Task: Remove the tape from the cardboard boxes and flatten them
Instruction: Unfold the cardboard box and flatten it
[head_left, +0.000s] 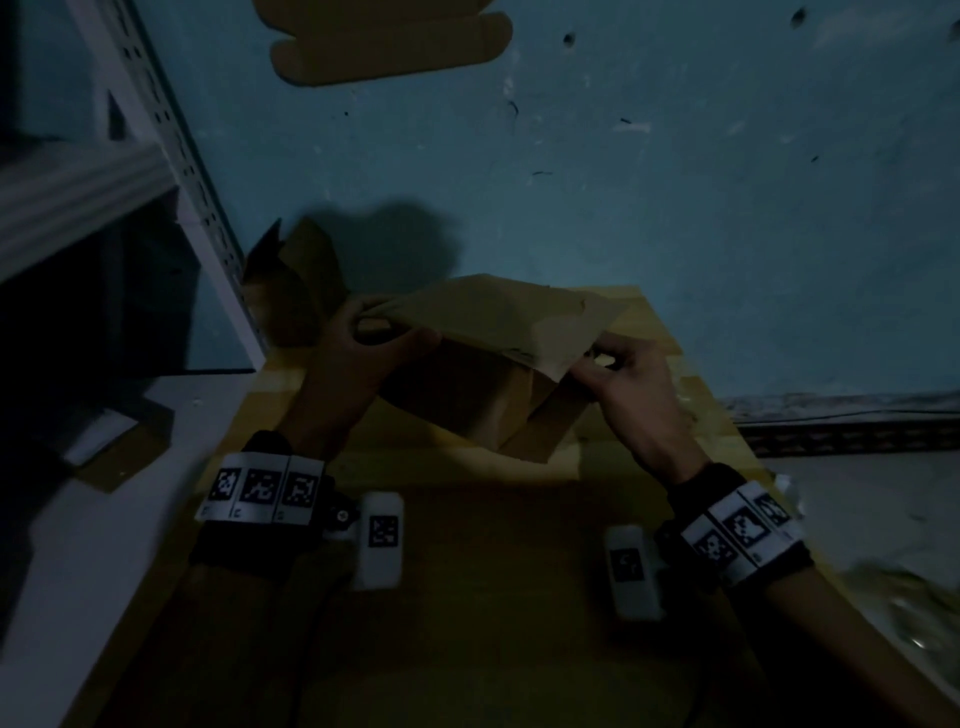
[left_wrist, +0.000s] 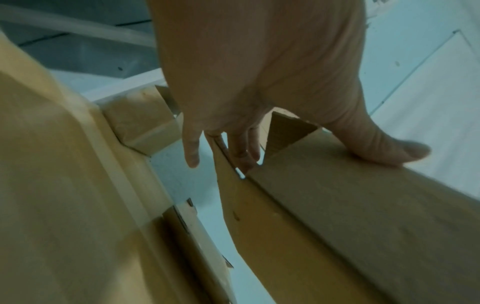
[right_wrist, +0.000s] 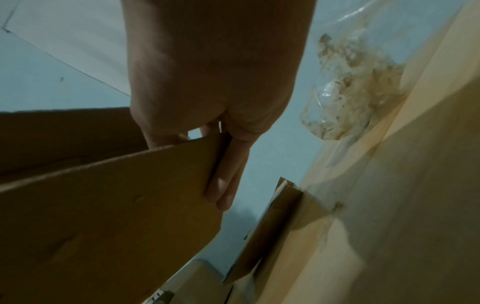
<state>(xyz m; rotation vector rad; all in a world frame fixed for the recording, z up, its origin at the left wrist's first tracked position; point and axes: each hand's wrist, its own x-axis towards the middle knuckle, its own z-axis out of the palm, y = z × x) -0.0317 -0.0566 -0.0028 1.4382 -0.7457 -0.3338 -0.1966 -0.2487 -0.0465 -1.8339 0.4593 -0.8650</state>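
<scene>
Two hands: both grip one cardboard box (head_left: 493, 364), held up between them.
Left hand (head_left: 363, 358): thumb and fingers clamp the box's left end.
Right hand (head_left: 628, 384): pinches the right flap edge.
Below: large taped carton (head_left: 467, 597).
Beyond: flattened cardboard (head_left: 389, 47) on the floor.

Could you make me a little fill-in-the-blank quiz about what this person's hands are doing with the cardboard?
1. Both hands hold one cardboard ____ between them above the big box.
2. The left hand grips the held piece's left end, while the ____ hand grips its other end.
3. A flattened cardboard piece lies on the blue ____ far ahead of the person.
4. A clear bag of crumpled tape shows in the ____ wrist view.

Missing words: box; right; floor; right
</scene>
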